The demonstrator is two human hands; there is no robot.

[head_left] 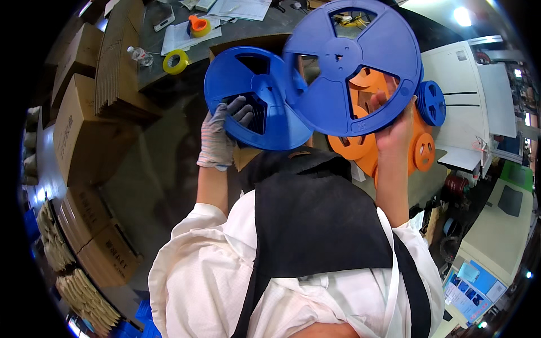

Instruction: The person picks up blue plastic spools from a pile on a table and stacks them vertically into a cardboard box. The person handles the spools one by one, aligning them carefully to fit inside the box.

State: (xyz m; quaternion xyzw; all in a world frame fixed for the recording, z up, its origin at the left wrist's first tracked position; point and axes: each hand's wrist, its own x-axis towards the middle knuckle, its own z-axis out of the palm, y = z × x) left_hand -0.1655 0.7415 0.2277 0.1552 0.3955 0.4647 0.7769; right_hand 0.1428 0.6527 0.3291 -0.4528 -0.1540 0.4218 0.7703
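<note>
Gloved fingers point(239, 110) of the left hand point(217, 138) are hooked through a cut-out of the smaller blue reel point(253, 96), grasping it by a spoke. The bare right hand point(394, 127) is closed on the lower rim of the larger blue reel point(352, 62), which overlaps the smaller one. Both reels are rigid, smooth plastic discs with three wedge openings and a round hub, held raised above the desk point(270, 25). Orange reels point(366, 149) are stacked behind. Corrugated cartons point(84, 135) crowd the desk's left edge; tape rolls point(176, 61) lie near its front edge.
</note>
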